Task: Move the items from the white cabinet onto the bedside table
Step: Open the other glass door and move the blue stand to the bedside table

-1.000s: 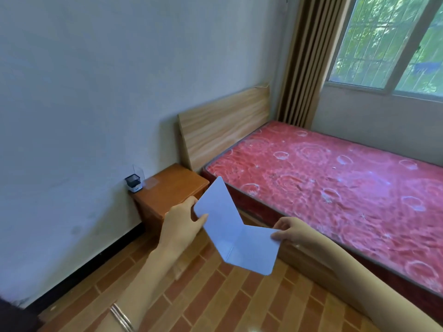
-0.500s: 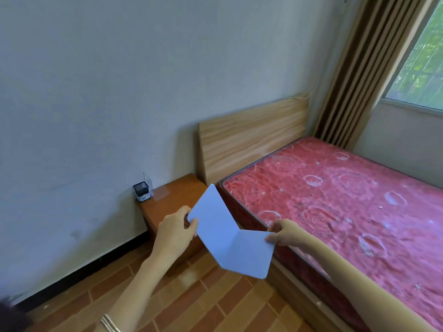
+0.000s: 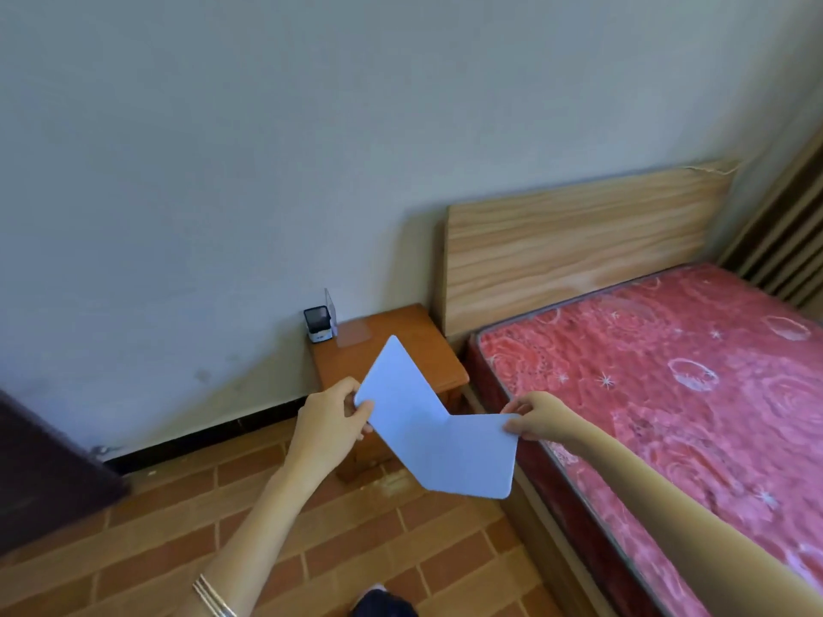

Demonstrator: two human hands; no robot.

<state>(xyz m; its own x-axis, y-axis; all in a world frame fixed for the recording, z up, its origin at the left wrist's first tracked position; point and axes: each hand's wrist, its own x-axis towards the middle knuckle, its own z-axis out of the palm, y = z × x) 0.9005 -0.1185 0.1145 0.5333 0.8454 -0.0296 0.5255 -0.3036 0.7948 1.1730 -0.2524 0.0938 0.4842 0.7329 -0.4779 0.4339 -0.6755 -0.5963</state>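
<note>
Folded card (image 3: 438, 431) held in both hands

The left hand (image 3: 329, 420) and right hand (image 3: 536, 416) each pinched an edge (card bent mid-air), the bedside table (image 3: 392, 349) just beyond.

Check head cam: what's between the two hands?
A pale blue folded card spans the gap: the left hand pinches one end, the right hand the other. This shows in the head view.
</note>
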